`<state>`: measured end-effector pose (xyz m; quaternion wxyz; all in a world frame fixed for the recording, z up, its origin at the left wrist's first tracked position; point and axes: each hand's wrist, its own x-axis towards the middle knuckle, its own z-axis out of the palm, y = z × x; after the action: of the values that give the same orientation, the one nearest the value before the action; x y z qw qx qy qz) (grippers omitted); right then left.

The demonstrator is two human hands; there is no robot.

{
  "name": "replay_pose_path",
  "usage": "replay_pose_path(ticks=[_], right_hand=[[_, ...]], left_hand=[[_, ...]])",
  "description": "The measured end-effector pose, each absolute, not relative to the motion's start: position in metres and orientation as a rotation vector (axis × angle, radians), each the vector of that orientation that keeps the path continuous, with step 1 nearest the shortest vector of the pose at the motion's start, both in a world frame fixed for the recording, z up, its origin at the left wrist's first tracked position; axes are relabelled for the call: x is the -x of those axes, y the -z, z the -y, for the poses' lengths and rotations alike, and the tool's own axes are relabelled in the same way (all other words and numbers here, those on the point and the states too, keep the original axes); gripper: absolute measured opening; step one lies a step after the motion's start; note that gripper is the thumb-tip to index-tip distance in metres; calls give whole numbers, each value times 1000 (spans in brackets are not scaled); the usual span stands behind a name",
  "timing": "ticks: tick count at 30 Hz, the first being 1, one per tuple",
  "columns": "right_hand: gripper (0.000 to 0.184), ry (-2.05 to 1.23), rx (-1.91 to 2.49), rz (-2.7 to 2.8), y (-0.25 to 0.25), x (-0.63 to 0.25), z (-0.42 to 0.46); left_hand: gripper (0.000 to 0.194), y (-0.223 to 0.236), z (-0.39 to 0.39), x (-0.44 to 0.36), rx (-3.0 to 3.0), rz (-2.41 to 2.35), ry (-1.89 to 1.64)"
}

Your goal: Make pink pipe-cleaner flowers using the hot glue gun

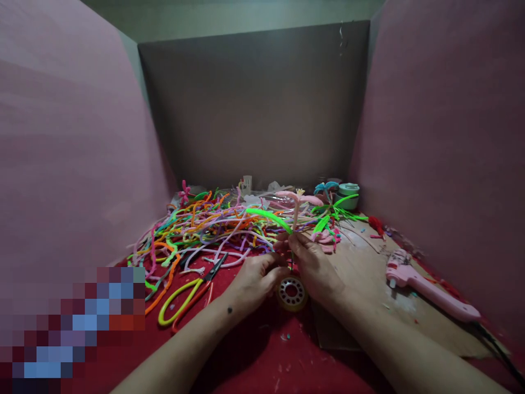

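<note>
My left hand (pixel 256 279) and my right hand (pixel 314 265) meet over the red table, fingers pinched together around the lower stem of a pipe-cleaner flower. The flower's pink petals (pixel 299 198) stand upright above my hands, and a bright green pipe cleaner (pixel 268 216) arcs off the stem to the left. A roll of tape (pixel 291 293) lies flat just under my hands. What exactly my left fingertips pinch is partly hidden.
A tangled heap of coloured pipe cleaners (pixel 205 224) covers the left and middle. Yellow-handled scissors (pixel 186 295) lie at front left. A pink glue gun (pixel 426 284) rests on a brown board (pixel 369 262) at right. A green pot (pixel 348 196) stands at the back. Walls enclose three sides.
</note>
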<state>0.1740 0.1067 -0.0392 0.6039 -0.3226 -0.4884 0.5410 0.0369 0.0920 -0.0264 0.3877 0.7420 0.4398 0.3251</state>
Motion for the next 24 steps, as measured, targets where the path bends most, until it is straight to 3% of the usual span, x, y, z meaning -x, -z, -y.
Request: replay_pose_path(ticks=[12, 20, 24], right_hand=[[27, -1497, 557, 1137, 39, -170, -101], [23, -1408, 676, 1119, 31, -172, -99], [25, -1342, 672, 1135, 31, -175, -103]], left_hand=[[16, 29, -89, -44, -1721, -1052, -774], [20, 29, -90, -41, -1774, -1171, -830], [16, 12, -95, -32, -1697, -1185, -1119]])
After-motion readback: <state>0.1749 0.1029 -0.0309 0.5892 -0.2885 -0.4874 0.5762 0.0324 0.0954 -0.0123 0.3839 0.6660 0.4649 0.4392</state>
